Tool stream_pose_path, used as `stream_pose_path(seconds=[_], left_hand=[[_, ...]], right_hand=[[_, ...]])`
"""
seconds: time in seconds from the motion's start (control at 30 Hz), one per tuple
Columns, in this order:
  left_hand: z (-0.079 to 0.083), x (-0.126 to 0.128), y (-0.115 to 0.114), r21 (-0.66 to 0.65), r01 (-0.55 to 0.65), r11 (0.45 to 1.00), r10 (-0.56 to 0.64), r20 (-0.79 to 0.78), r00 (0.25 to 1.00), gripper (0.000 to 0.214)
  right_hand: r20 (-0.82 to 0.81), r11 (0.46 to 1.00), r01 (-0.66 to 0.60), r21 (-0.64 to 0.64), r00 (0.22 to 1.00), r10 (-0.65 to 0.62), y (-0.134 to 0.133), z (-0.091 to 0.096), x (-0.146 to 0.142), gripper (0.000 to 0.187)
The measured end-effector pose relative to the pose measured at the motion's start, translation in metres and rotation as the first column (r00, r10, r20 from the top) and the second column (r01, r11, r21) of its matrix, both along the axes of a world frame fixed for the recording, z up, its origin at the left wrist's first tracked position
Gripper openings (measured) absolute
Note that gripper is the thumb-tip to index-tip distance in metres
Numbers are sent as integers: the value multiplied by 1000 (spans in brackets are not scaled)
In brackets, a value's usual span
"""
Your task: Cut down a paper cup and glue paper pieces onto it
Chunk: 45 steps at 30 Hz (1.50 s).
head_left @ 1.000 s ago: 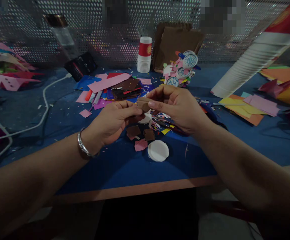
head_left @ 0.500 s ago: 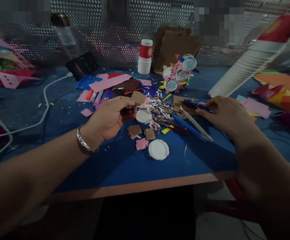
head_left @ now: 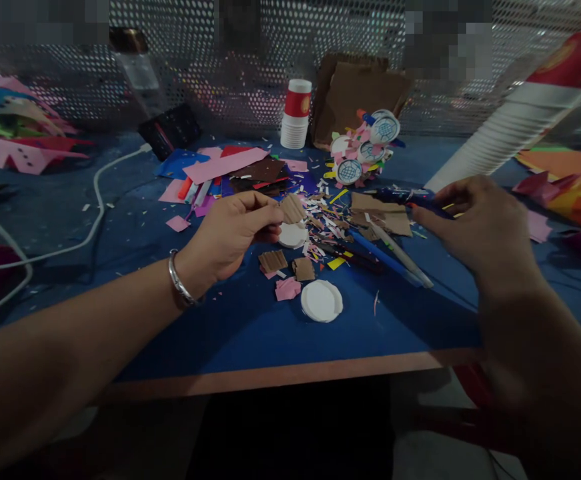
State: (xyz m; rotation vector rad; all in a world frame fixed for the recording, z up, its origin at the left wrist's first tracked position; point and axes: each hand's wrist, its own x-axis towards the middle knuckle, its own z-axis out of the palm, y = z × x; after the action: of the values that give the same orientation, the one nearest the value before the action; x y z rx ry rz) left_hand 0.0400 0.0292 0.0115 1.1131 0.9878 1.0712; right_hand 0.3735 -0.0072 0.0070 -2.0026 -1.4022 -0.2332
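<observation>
My left hand (head_left: 237, 230), with a silver bangle at the wrist, pinches a small piece of corrugated cardboard (head_left: 293, 209), ridged side facing me. Just below that piece lies a white paper disc (head_left: 293, 235). My right hand (head_left: 475, 223) is closed around a dark blue glue gun (head_left: 403, 195), its nozzle pointing left above a torn cardboard sheet (head_left: 387, 217). Nearer the table edge are two more cardboard bits (head_left: 273, 259), a crumpled pink paper (head_left: 287, 289) and a white cup bottom (head_left: 321, 301).
Paper scraps and pens (head_left: 390, 253) cover the middle. Behind stand a short cup stack (head_left: 296, 113), a decorated paper craft (head_left: 360, 150) and a cardboard panel (head_left: 360, 100). A long cup stack (head_left: 515, 123) leans at right. A white cable (head_left: 101, 193) runs on the left.
The cardboard piece in my left hand has turned from its flat face to its ridged face. My right hand has shifted slightly right and up with the glue gun.
</observation>
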Motion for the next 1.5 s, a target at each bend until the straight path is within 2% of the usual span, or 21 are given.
stream_pose_path(seconds=[0.1, 0.23, 0.5, 0.63, 0.7, 0.87, 1.1, 1.5], left_hand=[[0, 2, -1, -9, 31, 999, -32, -34, 999, 19], [3, 5, -4, -44, 83, 996, -86, -63, 994, 22], [-3, 4, -5, -42, 193, 980, -195, -82, 977, 20], [-1, 6, -8, -71, 227, 971, -234, -114, 966, 20], [2, 7, -9, -85, 231, 969, -241, -135, 961, 20], [2, 9, -12, -88, 238, 967, -250, -164, 954, 20], [1, 7, -13, -115, 250, 962, -263, -128, 956, 18], [4, 9, -13, -154, 236, 959, -254, -106, 961, 19]], right_hand=[[21, 984, -114, 136, 994, 112, -5, -1, -9, 33], [110, 923, -281, 262, 959, 261, -12, -4, -23, 31], [267, 854, -414, 315, 902, 338, -20, -4, -39, 27], [409, 760, -523, 386, 835, 367, -18, -6, -38, 29], [456, 731, -560, 392, 807, 374, -17, -7, -39, 29], [517, 721, -595, 355, 768, 379, -17, -5, -39, 25], [559, 697, -629, 344, 733, 386, -18, -2, -40, 29], [578, 672, -663, 331, 705, 410, -18, -1, -41, 34]])
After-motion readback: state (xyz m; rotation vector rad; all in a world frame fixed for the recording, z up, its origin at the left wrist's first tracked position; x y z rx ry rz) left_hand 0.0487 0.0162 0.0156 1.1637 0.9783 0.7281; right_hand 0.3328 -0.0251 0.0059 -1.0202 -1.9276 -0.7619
